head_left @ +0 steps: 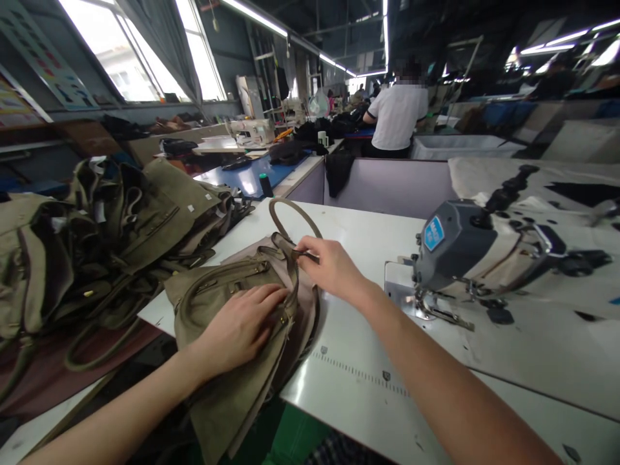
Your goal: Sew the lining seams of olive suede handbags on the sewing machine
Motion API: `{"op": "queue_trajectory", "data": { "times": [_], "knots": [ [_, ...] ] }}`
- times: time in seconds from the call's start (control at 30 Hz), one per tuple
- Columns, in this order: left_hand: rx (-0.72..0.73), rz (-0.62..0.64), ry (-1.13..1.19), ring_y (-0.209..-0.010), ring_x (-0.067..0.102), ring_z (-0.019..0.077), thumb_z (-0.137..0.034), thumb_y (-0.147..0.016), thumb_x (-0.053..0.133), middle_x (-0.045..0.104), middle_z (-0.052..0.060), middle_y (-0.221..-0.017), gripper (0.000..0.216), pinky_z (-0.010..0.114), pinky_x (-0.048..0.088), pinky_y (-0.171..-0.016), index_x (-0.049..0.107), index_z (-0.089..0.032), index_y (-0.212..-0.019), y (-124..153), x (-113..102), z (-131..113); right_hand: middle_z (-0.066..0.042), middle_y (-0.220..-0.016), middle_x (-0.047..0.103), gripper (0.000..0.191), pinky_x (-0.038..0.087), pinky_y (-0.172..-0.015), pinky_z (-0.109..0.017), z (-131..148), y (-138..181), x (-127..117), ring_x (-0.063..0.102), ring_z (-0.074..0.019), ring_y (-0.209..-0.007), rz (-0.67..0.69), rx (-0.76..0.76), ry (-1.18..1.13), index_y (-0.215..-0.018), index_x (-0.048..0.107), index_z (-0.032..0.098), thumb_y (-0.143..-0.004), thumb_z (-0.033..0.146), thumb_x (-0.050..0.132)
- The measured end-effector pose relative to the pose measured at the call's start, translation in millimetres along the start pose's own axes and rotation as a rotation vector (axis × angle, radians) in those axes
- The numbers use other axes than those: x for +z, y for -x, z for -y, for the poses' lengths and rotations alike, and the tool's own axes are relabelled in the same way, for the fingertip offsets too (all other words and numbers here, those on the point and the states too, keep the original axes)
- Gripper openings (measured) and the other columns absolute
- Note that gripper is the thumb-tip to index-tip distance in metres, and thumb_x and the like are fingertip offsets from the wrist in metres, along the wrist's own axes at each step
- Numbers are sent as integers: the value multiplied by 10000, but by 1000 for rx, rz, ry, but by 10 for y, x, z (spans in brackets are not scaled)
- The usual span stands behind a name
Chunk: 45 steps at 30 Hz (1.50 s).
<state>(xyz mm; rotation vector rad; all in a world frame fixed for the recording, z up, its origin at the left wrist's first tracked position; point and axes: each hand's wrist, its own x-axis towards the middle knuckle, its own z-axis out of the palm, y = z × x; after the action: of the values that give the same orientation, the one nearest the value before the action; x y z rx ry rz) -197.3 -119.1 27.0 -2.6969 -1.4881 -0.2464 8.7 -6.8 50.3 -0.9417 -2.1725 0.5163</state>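
Observation:
An olive-brown handbag (227, 381) lies at the near left edge of the white sewing table (368, 361), partly hanging over it. My left hand (242, 326) rests flat on the bag's top, fingers stretched out. My right hand (329, 265) pinches a dark zipper pull (304, 254) at the bag's upper end, just below the curved handle (290, 213) that stands up from the bag.
A pile of several similar olive bags (111, 226) fills the left side. A grey sewing machine (484, 252) stands at the right on the table. Farther back are blue worktables, dark fabric, and a person in a white shirt (398, 116) facing away.

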Motion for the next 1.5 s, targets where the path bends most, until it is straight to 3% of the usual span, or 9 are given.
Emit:
{"op": "queue_trajectory", "data": {
  "times": [0.17, 0.33, 0.57, 0.83, 0.97, 1.07, 1.17, 1.3, 1.5],
  "knots": [
    [149, 291, 227, -1406, 362, 279, -143, -799, 547, 364, 106, -1532, 780, 510, 300, -1158, 241, -241, -1509, -221, -127, 212, 34, -628, 579, 61, 398, -633, -261, -167, 40, 112, 560, -171, -656, -123, 121, -60, -747, 716, 220, -760, 160, 712],
    [270, 336, 389, -1258, 508, 257, -165, -799, 551, 568, 106, -1297, 344, 509, 251, -1174, 537, -170, -1143, -654, 188, 164, 67, -489, 485, 126, 348, -535, -255, -287, 475, 181, 470, -140, -481, -224, 283, -144, -799, 719, 211, -812, 238, 597],
    [298, 62, 321, -708, 570, 158, -244, -874, 484, 589, 17, -790, 81, 278, 461, -661, 517, -171, -886, -740, -279, 224, 7, -636, 622, 249, 488, -594, -273, -485, 874, 88, 619, -186, -615, -335, 405, -347, -795, 619, 197, -844, 440, 605],
    [282, -318, 107, -717, 570, 136, -256, -872, 549, 643, 22, -819, 88, 273, 479, -645, 590, -188, -912, -584, -1160, 246, -139, -1109, 638, 368, 536, -924, -460, -33, 1172, 399, 640, -255, -1050, -460, 347, -536, -1215, 447, 198, -879, 314, 542],
    [337, -313, 49, -742, 589, 117, -238, -871, 541, 662, 13, -832, 126, 236, 479, -665, 636, -169, -918, -658, -1327, 303, -172, -1408, 465, 505, 381, -1104, -518, 415, 1367, 541, 407, -292, -1336, -239, 134, -317, -1384, 407, 153, -888, 209, 485],
    [368, -308, -44, -742, 594, 96, -267, -868, 517, 667, 4, -829, 192, 208, 458, -698, 644, -126, -897, -869, -1382, 461, -177, -1261, 581, 444, 373, -1111, -489, 649, 1411, 683, 486, -327, -1240, 72, -60, -222, -1249, 557, 86, -835, 244, 531],
    [265, -149, -272, -765, 598, 121, -331, -842, 470, 669, 6, -884, 285, 215, 434, -687, 664, -132, -903, -1157, -1237, 620, -115, -952, 663, 253, 470, -1000, -396, 744, 1410, 788, 594, -283, -962, 286, -107, -139, -946, 679, 125, -747, 251, 589],
    [130, 159, -403, -828, 617, 199, -203, -803, 502, 651, 47, -892, 266, 280, 469, -724, 658, -175, -1016, -1394, -539, 648, -126, -899, 635, 317, 448, -995, -417, 747, 1434, 925, 530, -298, -970, 275, -101, 15, -921, 685, 97, -728, 348, 675],
    [166, 172, -254, -1157, 559, 264, -21, -773, 439, 567, 128, -1272, 725, 393, 451, -964, 337, -180, -1473, -1361, 358, 398, -84, -836, 632, 144, 499, -799, -355, 521, 1536, 894, 545, -242, -863, 282, -136, 51, -820, 668, 138, -895, 132, 545]
  ]
}}
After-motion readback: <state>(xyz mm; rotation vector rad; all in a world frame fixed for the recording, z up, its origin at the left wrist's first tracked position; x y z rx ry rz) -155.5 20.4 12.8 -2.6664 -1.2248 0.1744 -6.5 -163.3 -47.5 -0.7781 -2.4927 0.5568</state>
